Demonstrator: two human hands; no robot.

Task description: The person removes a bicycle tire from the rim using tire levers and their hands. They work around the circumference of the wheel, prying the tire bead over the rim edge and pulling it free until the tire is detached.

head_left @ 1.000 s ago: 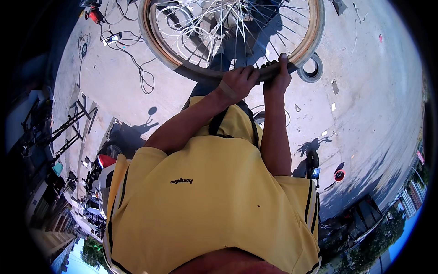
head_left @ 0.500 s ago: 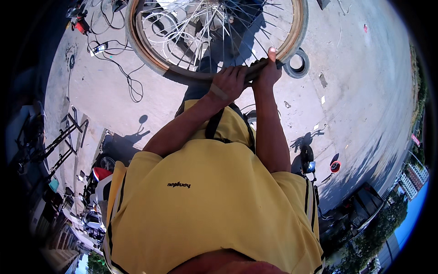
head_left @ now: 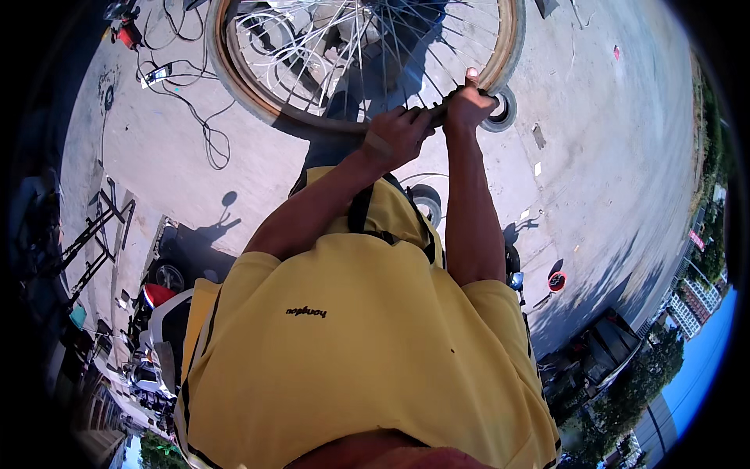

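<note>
A large spoked wheel (head_left: 291, 123) with a rusty rim and a dark tyre stands in front of me, its upper part cut off by the picture's top edge. My left hand (head_left: 398, 134) is closed around the tyre at the wheel's near edge, knuckles up. Just to its right, my right hand (head_left: 469, 108) grips the tyre and rim, with its thumb pointing up along the rim. A short stretch of dark tyre shows between the two hands. The undersides of the fingers are hidden.
A small tyre (head_left: 506, 109) lies behind my right hand. Black cables (head_left: 207, 129) and a red tool (head_left: 125, 33) lie on the ground at the left. A metal frame (head_left: 101, 227) and a parked scooter (head_left: 160, 344) stand nearer left. A red bucket (head_left: 556, 281) is at the right.
My right hand has shifted slightly right and away from me along the rim, so the gap between my hands has grown. Both hands still grip the wheel. The whole view has shifted a little.
</note>
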